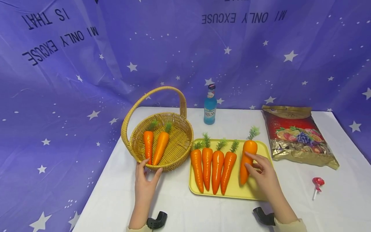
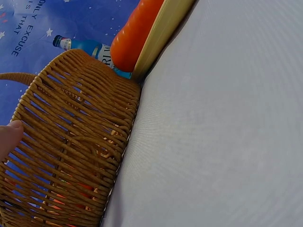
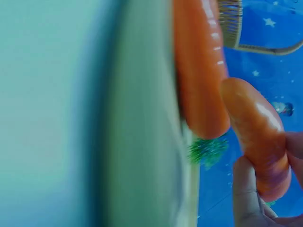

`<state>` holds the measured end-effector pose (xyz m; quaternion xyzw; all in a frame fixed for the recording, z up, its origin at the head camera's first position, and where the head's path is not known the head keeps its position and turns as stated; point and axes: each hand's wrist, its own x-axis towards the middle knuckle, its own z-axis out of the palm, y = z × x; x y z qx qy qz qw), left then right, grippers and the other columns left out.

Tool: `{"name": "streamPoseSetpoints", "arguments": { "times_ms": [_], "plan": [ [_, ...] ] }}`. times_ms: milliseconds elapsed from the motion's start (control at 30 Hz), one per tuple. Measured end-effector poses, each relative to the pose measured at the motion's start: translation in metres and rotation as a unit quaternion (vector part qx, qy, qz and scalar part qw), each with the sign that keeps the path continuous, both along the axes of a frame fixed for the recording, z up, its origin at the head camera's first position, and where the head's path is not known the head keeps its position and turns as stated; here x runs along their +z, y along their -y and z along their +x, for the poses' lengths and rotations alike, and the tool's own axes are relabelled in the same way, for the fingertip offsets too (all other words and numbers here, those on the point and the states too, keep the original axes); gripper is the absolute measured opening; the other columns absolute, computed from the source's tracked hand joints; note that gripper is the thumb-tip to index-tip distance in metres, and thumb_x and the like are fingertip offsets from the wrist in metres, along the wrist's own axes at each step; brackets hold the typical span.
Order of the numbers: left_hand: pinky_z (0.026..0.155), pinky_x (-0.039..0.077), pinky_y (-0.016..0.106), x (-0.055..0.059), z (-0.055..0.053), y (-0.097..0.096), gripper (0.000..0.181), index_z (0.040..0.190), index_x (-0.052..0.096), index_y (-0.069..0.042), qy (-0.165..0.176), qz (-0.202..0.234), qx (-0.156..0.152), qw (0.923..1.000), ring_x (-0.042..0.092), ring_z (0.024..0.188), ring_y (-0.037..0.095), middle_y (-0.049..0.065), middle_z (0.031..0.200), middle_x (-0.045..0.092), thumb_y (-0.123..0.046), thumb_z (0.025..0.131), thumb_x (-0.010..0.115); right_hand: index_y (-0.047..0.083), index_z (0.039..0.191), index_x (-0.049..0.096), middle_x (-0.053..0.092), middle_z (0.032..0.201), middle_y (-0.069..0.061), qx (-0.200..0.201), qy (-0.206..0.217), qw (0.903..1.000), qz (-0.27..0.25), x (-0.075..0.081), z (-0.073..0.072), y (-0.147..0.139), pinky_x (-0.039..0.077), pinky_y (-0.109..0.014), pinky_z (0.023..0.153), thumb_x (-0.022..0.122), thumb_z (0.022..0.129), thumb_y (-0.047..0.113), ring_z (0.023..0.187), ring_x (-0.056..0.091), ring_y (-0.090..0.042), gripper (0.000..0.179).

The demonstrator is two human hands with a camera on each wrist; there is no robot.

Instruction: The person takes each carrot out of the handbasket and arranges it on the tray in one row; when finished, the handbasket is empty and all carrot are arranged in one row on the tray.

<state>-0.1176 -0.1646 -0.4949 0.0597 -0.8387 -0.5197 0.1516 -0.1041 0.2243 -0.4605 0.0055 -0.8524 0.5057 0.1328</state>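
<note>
My right hand (image 1: 262, 172) pinches a carrot (image 1: 250, 149) between thumb and fingers over the right part of a yellow tray (image 1: 185, 195). In the right wrist view this carrot (image 3: 258, 127) slants, apart from the tray's edge. Several orange carrots (image 1: 218, 167) with green tops lie side by side on the tray's left half. At left, my left hand (image 1: 146, 183) holds the near rim of a wicker basket (image 1: 179, 141), fingertips at the rim and thumb against the outer wall. Two carrots (image 1: 160, 145) lie inside the basket. Only a fingertip (image 2: 14, 132) shows in the left wrist view.
A blue bottle (image 1: 210, 109) stands behind the tray. To the right lie a red and gold candy bag (image 1: 298, 135) and a red lollipop (image 1: 318, 182). The basket's tall handle (image 1: 153, 91) arches up. A purple starred cloth (image 1: 179, 48) hangs behind the white table (image 1: 116, 193).
</note>
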Motion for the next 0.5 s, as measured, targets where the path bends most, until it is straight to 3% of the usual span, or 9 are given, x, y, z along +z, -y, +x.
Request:
{"name": "streamPoseSetpoints", "arguments": {
  "times_ms": [167,267,500],
  "plan": [
    [0.108,0.033,0.052,0.001,0.001,0.0,0.065,0.137,0.042,-0.013,-0.002,0.005,-0.002,1.0,0.019,0.142,0.035,0.017,0.155,0.02,-0.032,0.084,0.076,0.005,0.129,0.061,0.052,0.122,-0.019,-0.001,0.024,0.9989,0.04,-0.011,0.006,-0.002,0.048,-0.012,0.076,0.067,0.091,0.008,0.095,0.063,-0.035,0.038],
    [0.109,0.033,0.052,0.001,0.001,0.001,0.065,0.137,0.042,-0.013,0.0,0.007,-0.002,1.0,0.018,0.142,0.035,0.017,0.156,0.018,-0.032,0.084,0.076,0.008,0.129,0.061,0.053,0.121,-0.018,0.002,0.047,0.9971,0.059,-0.014,0.006,0.0,0.05,-0.016,0.076,0.067,0.091,0.011,0.095,0.063,-0.034,0.038],
    [0.108,0.034,0.052,0.003,0.001,0.0,0.065,0.137,0.043,-0.013,-0.004,0.01,-0.003,0.9999,0.021,0.141,0.035,0.018,0.155,0.02,-0.031,0.084,0.076,0.008,0.126,0.063,0.055,0.116,-0.018,0.036,0.091,0.9903,0.098,-0.016,0.004,0.007,0.053,-0.038,0.082,0.067,0.09,0.01,0.1,0.057,-0.03,0.036]
  ]
}}
